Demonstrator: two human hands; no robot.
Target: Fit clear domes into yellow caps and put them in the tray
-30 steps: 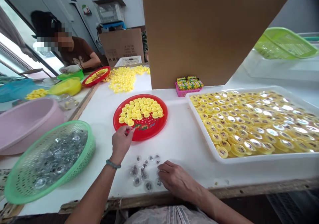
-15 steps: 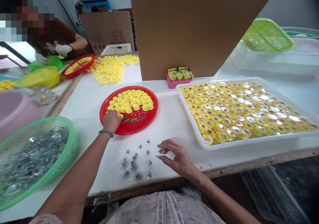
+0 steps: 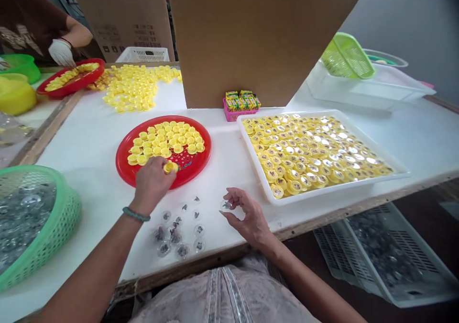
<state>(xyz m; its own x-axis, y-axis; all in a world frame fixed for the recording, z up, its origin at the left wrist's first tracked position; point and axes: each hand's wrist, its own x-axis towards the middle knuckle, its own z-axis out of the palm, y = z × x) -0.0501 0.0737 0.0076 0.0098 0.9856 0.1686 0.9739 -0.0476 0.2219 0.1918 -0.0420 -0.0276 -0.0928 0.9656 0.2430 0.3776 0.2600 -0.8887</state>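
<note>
My feed shows shiny, clear plastic discs (image 3: 182, 251) lower centre, a glossy round red plastic plate (image 3: 195, 169) centre-left, a matt brown cardboard sheet (image 3: 251, 40) top centre.

My left hand (image 3: 154, 178) has one cup (image 3: 169, 167), my right hand (image 3: 250, 217) one cap (image 3: 225, 205); I count one bracelet (image 3: 136, 214) on me, roughly a dozen loose caps (image 3: 182, 251), some overlapping, two red plates (image 3: 195, 168), one full tray (image 3: 340, 187), one pink basket (image 3: 237, 116), and other cups (image 3: 132, 87) too many to number
</note>
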